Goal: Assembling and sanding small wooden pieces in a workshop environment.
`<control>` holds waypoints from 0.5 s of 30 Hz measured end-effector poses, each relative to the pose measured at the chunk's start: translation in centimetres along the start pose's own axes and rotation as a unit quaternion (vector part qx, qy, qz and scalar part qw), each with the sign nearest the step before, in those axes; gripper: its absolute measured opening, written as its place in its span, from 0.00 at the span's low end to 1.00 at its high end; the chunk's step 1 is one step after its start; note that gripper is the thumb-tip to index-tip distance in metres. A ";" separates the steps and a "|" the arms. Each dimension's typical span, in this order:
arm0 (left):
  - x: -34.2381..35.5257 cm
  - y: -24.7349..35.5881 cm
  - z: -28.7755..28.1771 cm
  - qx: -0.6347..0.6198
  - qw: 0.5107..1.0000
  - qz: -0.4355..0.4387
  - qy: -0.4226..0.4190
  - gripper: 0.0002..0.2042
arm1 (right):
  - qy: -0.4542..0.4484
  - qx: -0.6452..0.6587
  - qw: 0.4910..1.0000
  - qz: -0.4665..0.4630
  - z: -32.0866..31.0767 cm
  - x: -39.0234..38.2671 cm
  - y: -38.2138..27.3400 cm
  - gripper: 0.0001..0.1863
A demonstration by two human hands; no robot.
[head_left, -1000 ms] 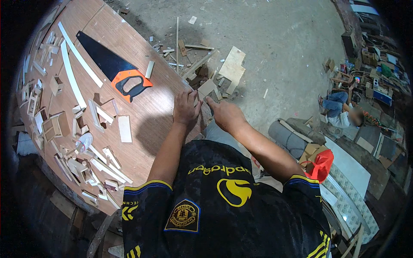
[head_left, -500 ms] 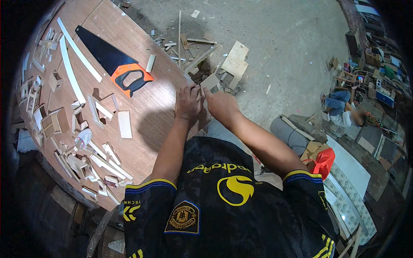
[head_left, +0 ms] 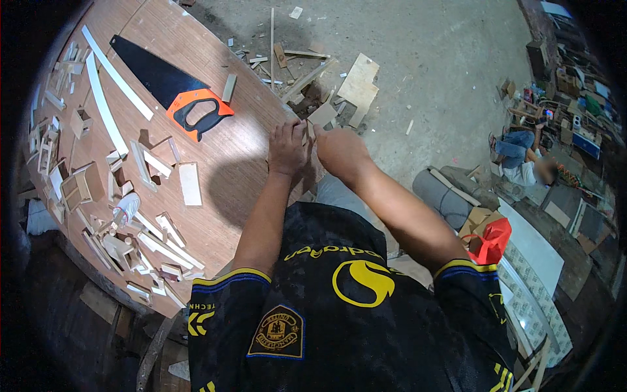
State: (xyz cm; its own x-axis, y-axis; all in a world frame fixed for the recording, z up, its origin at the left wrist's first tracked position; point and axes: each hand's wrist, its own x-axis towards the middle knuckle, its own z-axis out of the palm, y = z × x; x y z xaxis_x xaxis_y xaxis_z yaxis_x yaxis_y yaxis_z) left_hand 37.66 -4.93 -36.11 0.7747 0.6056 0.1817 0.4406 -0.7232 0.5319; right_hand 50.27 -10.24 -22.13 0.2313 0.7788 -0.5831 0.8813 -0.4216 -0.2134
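Note:
My left hand (head_left: pixel 286 150) has its fingers curled over a small pale wooden piece (head_left: pixel 307 134) at the edge of the wood-topped table (head_left: pixel 228 157). Close against it, my right hand (head_left: pixel 343 153) is closed, gripping something hidden beneath its fingers at that piece. An orange-and-black handsaw (head_left: pixel 196 111) lies flat up and left of both hands, beside a short wood strip (head_left: pixel 230 87). Two long white strips (head_left: pixel 104 103) lie left of the saw. A pale rectangular board (head_left: pixel 191 184) rests left of my left forearm.
Small wooden frames and offcuts (head_left: pixel 85 183) cover the table's left side. Wood scraps (head_left: pixel 353 88) lie on the concrete floor beyond the edge. At right are a grey roll (head_left: pixel 439 199), red bag (head_left: pixel 490 242), leaning sheets (head_left: pixel 535 248) and another person (head_left: pixel 522 166) low among piled items.
Both hands appear slightly higher in the picture, with the whole view shifted a little. My right hand has curled over more, covering the dark object that showed under its fingers a second ago.

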 end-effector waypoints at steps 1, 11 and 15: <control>0.1 0.4 -0.1 -0.009 1.000 -0.006 0.003 0.18 | 0.000 -0.001 1.000 0.003 -0.2 -0.1 0.0 0.17; -0.3 -0.1 0.2 0.002 1.000 0.000 0.004 0.17 | -0.025 -0.014 0.999 0.020 -0.7 0.4 -0.7 0.16; -0.4 -0.5 0.7 -0.007 1.000 -0.003 -0.003 0.17 | -0.012 0.026 0.997 0.069 1.4 1.5 -0.9 0.15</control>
State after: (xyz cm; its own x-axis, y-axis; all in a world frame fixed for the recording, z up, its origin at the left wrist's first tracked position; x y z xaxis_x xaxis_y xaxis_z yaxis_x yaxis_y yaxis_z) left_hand 37.49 -5.04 -37.05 0.7744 0.6082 0.1744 0.4389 -0.7149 0.5443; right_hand 49.24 -9.36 -23.95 0.3380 0.7003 -0.6287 0.8195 -0.5475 -0.1693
